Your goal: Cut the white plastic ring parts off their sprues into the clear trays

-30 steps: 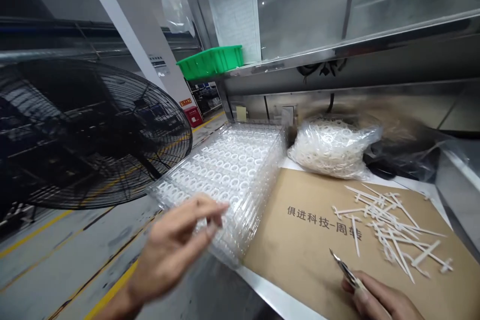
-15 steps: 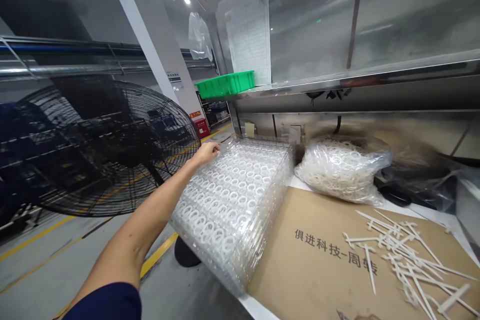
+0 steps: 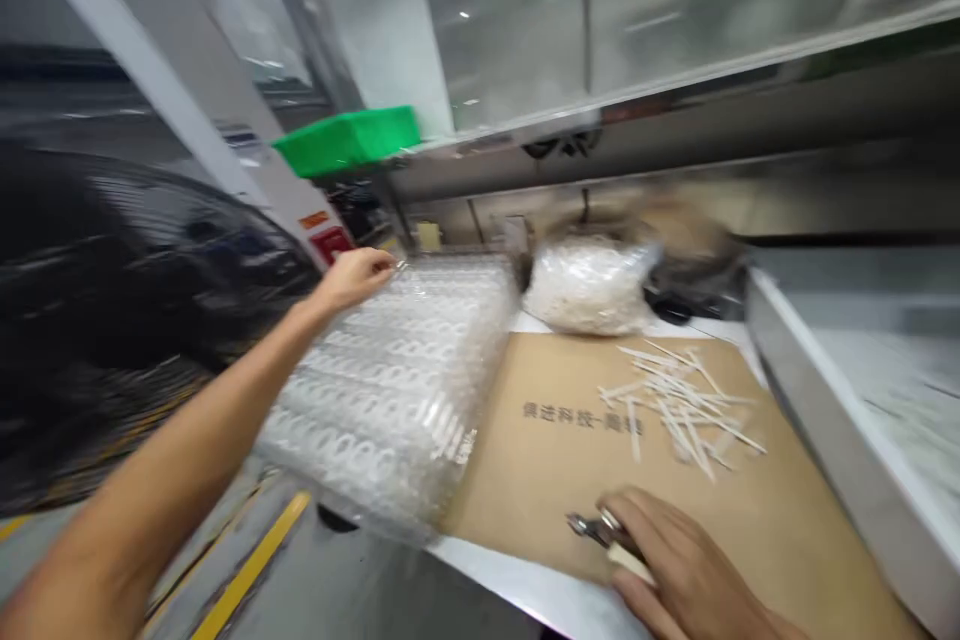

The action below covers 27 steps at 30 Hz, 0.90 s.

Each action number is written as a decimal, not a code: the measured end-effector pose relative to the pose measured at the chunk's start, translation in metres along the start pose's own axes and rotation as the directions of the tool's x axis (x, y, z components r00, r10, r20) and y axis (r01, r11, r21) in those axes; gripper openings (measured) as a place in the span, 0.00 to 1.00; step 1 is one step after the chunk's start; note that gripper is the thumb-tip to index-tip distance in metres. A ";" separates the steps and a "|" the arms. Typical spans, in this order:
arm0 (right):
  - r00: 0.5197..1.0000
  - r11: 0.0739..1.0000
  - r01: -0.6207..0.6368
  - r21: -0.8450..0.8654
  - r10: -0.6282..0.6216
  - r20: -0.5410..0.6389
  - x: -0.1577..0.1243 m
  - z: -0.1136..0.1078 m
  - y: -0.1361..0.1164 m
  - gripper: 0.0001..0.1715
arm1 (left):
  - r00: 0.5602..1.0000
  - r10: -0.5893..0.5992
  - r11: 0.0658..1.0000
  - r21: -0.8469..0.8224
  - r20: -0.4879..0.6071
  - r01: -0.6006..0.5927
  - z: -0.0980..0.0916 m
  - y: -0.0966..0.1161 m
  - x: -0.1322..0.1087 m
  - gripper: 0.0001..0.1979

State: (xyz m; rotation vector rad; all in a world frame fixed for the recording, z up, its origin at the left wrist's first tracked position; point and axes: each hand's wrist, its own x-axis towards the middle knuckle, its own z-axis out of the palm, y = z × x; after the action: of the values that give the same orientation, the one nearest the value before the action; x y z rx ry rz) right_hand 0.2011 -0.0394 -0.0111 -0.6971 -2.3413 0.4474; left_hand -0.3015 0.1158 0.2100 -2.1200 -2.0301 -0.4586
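Observation:
My left hand (image 3: pixel 358 277) reaches to the far left edge of a stack of clear plastic trays (image 3: pixel 480 370). Its fingers are pinched together, and blur hides what lies between the fingertips. Rows of white rings (image 3: pixel 356 400) fill the top tray. In my right hand (image 3: pixel 679 560), low over the brown cardboard (image 3: pixel 540 490), is a pair of nippers (image 3: pixel 589 526) with a cream handle, jaws pointing left. Beyond that hand lies a loose pile of thin white plastic sprues (image 3: pixel 682 400).
A clear bag of white rings (image 3: pixel 592 285) sits at the back of the bench. On the right stands a pale-walled bin (image 3: pixel 817 400). A green tray (image 3: pixel 349 140) rests on the shelf, and a large black fan (image 3: pixel 187 220) is at left.
The view has swung right, bringing the bin into sight. My right hand with the nippers has come fully into view from the bottom edge. My left hand stays by the tray's far left edge.

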 end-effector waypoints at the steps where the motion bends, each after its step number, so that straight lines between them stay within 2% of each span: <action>1: 0.999 1.000 0.004 0.023 -0.005 0.040 0.005 -0.006 -0.005 0.20 | 0.998 0.061 0.998 -0.019 -0.017 -0.061 0.002 0.019 0.007 0.17; 3: 0.992 0.997 -0.060 0.045 0.055 0.115 0.014 -0.016 -0.012 0.20 | 0.974 0.225 0.973 -0.035 -0.041 -0.226 0.009 0.065 0.019 0.18; 5: 0.989 0.995 -0.068 0.069 0.058 0.135 0.020 -0.023 -0.014 0.19 | 0.926 0.378 0.922 -0.098 0.014 -0.375 0.019 0.123 0.023 0.17; 7: 0.988 0.997 -0.049 0.064 0.039 0.151 0.021 -0.024 -0.014 0.19 | 0.843 0.526 0.840 -0.228 0.113 -0.493 0.032 0.188 0.017 0.14; 9: 0.985 1.000 -0.020 0.010 0.018 0.174 0.019 -0.022 -0.013 0.21 | 0.719 0.651 0.754 -0.317 0.243 -0.575 0.048 0.253 0.005 0.11; 11: 0.981 0.998 0.013 -0.056 -0.001 0.196 0.017 -0.019 -0.012 0.23 | 0.577 0.701 0.704 -0.280 0.419 -0.653 0.067 0.311 -0.010 0.12; 12: 0.979 0.996 0.029 -0.079 -0.013 0.203 0.016 -0.017 -0.011 0.24 | 0.525 0.685 0.695 -0.239 0.505 -0.678 0.078 0.336 -0.019 0.13; 14: 0.979 0.994 0.050 -0.101 -0.029 0.202 0.015 -0.015 -0.011 0.25 | 0.470 0.645 0.684 -0.180 0.603 -0.707 0.098 0.377 -0.035 0.15; 15: 0.980 0.993 0.054 -0.106 -0.032 0.195 0.015 -0.015 -0.011 0.26 | 0.461 0.630 0.682 -0.161 0.625 -0.714 0.108 0.393 -0.043 0.16; 17: 0.983 0.991 0.063 -0.122 -0.040 0.182 0.015 -0.016 -0.011 0.26 | 0.472 0.612 0.684 -0.125 0.635 -0.718 0.123 0.416 -0.059 0.16; 20: 0.986 0.985 0.075 -0.153 -0.051 0.157 0.015 -0.018 -0.011 0.27 | 0.536 0.586 0.699 -0.045 0.607 -0.713 0.138 0.428 -0.075 0.12; 23: 0.988 0.979 0.082 -0.186 -0.056 0.144 0.016 -0.019 -0.012 0.28 | 0.594 0.585 0.715 -0.004 0.552 -0.699 0.144 0.422 -0.082 0.09; 27: 0.987 0.974 0.094 -0.207 -0.064 0.146 0.017 -0.018 -0.015 0.26 | 0.641 0.600 0.744 -0.040 0.479 -0.667 0.146 0.399 -0.081 0.08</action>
State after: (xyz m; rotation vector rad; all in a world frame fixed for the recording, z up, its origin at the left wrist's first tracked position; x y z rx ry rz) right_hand 0.1969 -0.0393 0.0174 -0.6872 -2.5647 0.2156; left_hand 0.1085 0.0643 0.0811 -2.8288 -1.2317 0.3346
